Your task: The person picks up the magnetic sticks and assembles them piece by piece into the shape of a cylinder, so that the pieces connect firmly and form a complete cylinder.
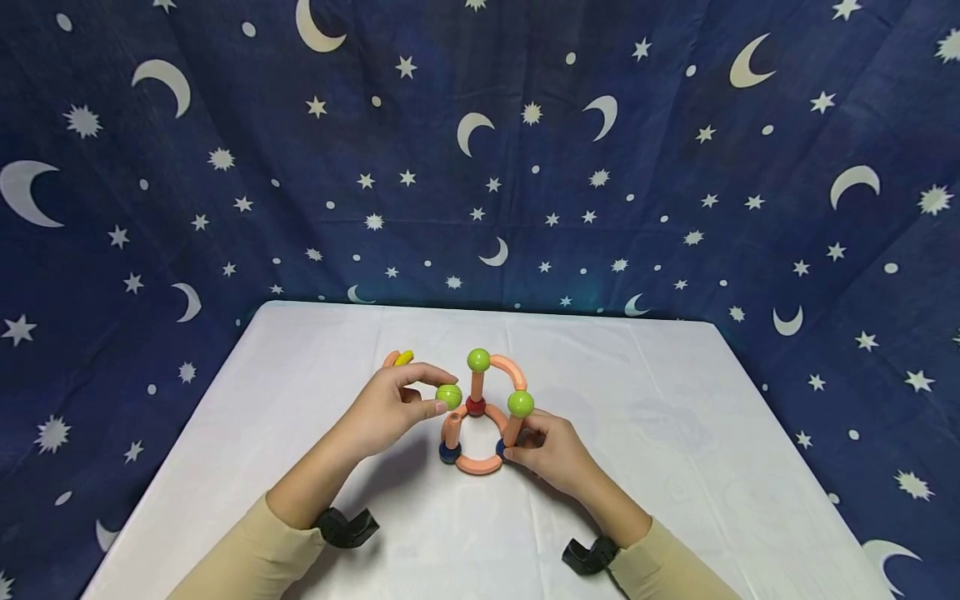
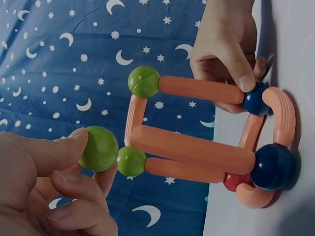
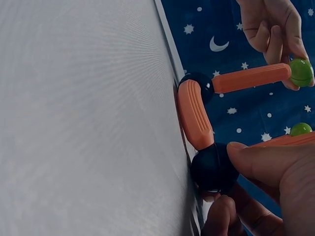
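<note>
My left hand (image 1: 386,410) pinches a green ball (image 2: 99,149) between thumb and fingertips. That ball is just above the bare top of an upright orange stick (image 1: 453,432), with a small gap visible in the left wrist view. My right hand (image 1: 557,452) pinches the dark blue ball (image 3: 214,167) at the right base corner of a toy frame. Curved orange rods (image 1: 478,465) join the base's two blue balls and one red ball (image 1: 476,406). Two other uprights carry green balls (image 1: 478,360), linked by a curved orange rod (image 1: 512,369) at the top.
Behind my left hand lie a yellow piece (image 1: 404,357) and an orange piece (image 1: 391,358), partly hidden. The frame stands on a white-covered table (image 1: 637,400). A dark blue cloth (image 1: 420,150) with moons and stars hangs behind. Black straps (image 1: 348,528) are at my wrists.
</note>
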### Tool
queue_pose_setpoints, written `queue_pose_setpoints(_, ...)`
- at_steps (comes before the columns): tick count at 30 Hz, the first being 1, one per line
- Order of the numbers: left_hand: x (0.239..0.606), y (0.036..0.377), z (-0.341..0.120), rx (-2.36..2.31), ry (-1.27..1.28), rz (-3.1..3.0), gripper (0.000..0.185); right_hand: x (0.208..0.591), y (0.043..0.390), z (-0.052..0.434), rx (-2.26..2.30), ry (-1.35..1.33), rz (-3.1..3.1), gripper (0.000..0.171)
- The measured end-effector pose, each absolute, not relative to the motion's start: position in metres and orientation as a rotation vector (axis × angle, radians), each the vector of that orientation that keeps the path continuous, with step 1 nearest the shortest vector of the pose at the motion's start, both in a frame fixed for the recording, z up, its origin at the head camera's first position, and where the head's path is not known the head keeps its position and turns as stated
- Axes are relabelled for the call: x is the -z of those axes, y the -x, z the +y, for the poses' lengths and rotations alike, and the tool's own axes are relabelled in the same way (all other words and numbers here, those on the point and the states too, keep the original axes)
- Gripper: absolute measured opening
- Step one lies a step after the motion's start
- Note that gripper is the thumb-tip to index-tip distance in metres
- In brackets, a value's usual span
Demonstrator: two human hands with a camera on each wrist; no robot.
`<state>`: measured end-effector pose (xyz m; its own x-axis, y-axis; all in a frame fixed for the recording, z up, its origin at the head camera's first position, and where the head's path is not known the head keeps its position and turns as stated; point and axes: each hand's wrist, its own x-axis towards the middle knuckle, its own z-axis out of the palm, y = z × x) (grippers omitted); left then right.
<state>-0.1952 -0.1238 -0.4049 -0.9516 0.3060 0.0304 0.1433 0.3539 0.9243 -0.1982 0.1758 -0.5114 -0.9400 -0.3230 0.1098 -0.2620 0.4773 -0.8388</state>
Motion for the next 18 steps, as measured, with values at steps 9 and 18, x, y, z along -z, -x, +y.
queue_pose_setpoints(9,0.4041,0.1906,-0.1188,-1.665,-0.423,2.451,0.032,0.5103,0.1968,0.1746,1.504,0.57,2.641,0.026)
queue_pose_setpoints(18,0.4094,0.1891,-0.1148,-1.626,-0.431,2.443,0.034,0.5114,0.1978,0.174,1.464,0.566,2.664,0.024)
